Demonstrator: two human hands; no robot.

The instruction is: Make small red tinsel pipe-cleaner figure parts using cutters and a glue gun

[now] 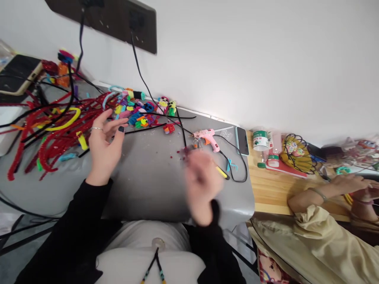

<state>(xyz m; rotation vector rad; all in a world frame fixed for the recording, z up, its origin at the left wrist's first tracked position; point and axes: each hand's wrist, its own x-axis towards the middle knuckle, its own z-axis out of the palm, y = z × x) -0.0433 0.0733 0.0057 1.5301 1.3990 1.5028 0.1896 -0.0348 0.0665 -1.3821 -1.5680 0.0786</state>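
My left hand (105,152) is raised over the left part of the grey table, fingers apart, with nothing visible in them. Beside it lies a heap of red pipe cleaners (85,114) with yellow and black ones among them. My right hand (204,181) is curled and smeared by motion in front of a pink glue gun (207,138). A blurred dark-red bit (185,153) shows by its fingertips; whether they hold it I cannot tell. Small pipe-cleaner figures (162,104) and colourful pieces lie along the wall, near a red coiled piece (168,128).
A phone (242,141) lies at the grey table's right end, near a yellow-and-black cutter (222,172). Cables hang from a dark power panel (118,23). On the wooden table (268,193) stand a bottle (260,142) and a wire basket (297,154). Another person's arm (322,193) is at right.
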